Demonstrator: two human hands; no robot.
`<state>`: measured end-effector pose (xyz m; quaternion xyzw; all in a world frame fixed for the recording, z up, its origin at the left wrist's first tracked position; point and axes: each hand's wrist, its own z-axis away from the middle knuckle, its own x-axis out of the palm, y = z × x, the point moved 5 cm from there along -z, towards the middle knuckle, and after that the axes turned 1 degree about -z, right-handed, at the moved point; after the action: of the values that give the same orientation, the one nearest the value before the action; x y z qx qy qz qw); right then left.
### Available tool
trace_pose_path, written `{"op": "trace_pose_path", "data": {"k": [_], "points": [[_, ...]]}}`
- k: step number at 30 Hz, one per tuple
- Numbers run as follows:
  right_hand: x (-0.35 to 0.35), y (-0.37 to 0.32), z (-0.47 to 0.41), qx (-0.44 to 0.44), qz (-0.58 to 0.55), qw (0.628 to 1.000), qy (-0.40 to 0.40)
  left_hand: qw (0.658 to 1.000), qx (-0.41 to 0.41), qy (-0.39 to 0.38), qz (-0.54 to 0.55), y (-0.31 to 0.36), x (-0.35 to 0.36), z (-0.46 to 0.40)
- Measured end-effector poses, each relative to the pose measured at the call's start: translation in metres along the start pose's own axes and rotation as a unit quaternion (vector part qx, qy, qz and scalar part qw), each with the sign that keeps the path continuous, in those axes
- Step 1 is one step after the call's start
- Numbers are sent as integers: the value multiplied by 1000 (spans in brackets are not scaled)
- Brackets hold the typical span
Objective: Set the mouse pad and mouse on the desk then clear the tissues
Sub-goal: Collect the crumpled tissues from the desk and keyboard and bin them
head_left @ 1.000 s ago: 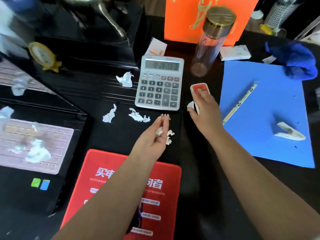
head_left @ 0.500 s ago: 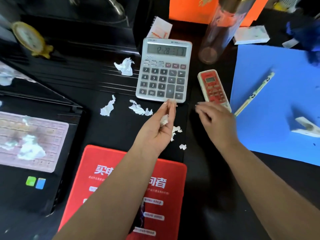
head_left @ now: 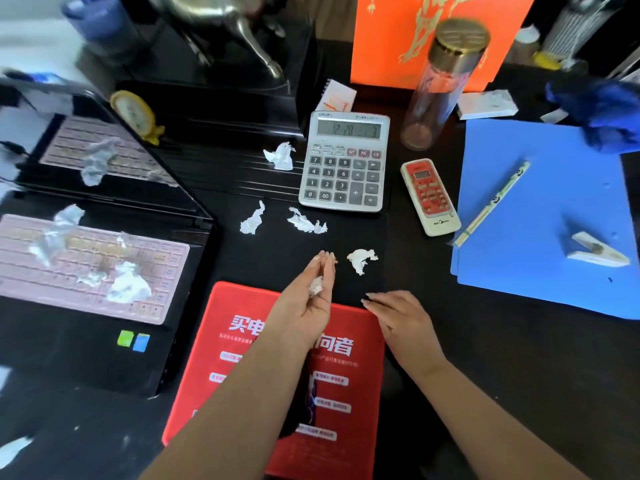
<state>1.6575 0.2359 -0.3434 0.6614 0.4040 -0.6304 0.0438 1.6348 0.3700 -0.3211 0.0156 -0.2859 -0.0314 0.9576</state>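
Note:
The red mouse pad (head_left: pixel 242 344) lies flat at the desk's near edge, partly under my forearms. A dark shape (head_left: pixel 306 400) on it is mostly hidden by my left forearm; I cannot tell if it is the mouse. My left hand (head_left: pixel 308 310) hovers over the pad's far edge, fingers pinched on a small tissue scrap (head_left: pixel 316 286). My right hand (head_left: pixel 401 318) rests palm down at the pad's far right corner, holding nothing. Loose tissue pieces (head_left: pixel 362 260) lie on the black desk just beyond both hands, with others (head_left: pixel 306 221) nearer the calculator.
A grey calculator (head_left: pixel 344 162) and a red-and-white remote (head_left: pixel 429 197) lie beyond the tissues. An open laptop (head_left: pixel 93 271) on the left has tissue scraps on its keyboard. A blue folder (head_left: pixel 543 220) with chopsticks and a clip is on the right, a bottle (head_left: pixel 440 84) behind.
My right hand let go of the remote, which now lies beside the calculator, and pulled back to the pad's corner. My left hand drew back a little, still pinching the scrap.

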Motion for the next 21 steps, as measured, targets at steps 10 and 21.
{"op": "trace_pose_path", "data": {"k": [10, 21], "points": [[-2, -6, -59, 219, -129, 967, -4, 998, 12, -7, -64, 21, -11, -6], [-3, -45, -64, 263, -238, 933, 54, 983, 50, -26, -177, 26, -4, -31]]}}
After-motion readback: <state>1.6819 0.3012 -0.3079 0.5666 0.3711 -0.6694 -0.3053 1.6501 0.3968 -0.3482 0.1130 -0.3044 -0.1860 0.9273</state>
